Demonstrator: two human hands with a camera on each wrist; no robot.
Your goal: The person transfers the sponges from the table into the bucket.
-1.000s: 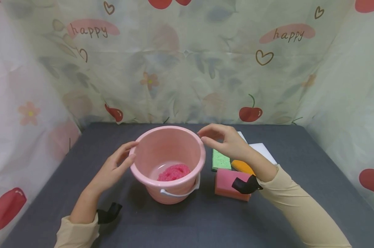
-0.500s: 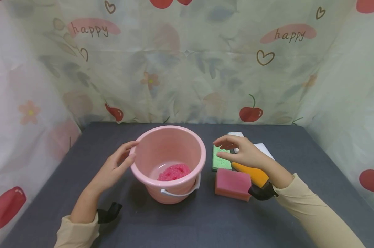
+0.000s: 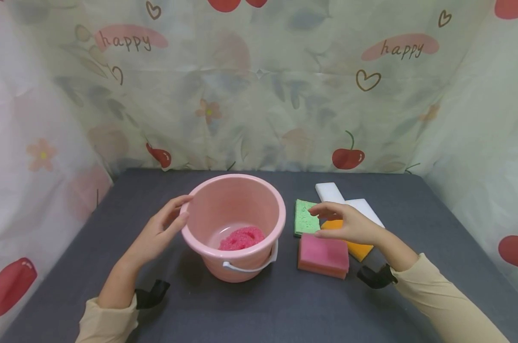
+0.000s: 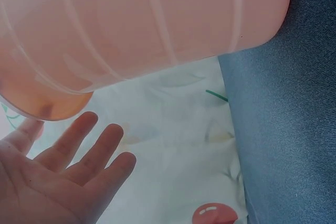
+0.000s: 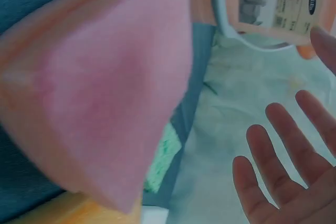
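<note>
bucket (image 3: 233, 205) stands beside left grip (image 3: 157, 233); pink sponge (image 3: 323, 253) lies below right grip (image 3: 349, 223).

I see the left hand (image 3: 157, 232) at the left, its fingers (image 4: 101, 149) spread. The right hand (image 3: 348, 224) hangs at the right, slightly bent. The left arm (image 3: 122, 276) and right arm (image 3: 441, 296) reach from near side.

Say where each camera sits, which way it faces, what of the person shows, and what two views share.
Head: worn on the head, facing forward and down at the pink bucket, pink sponge and backdrop; left hand, right hand and sleeves show.
Left wrist: on that wrist, facing the pink bucket's outer wall; only the left hand shows.
Right wrist: on that wrist, looking past the close pink sponge toward the backdrop; only the right hand shows.
Shared by head and right wrist: pink bucket, pink sponge.
</note>
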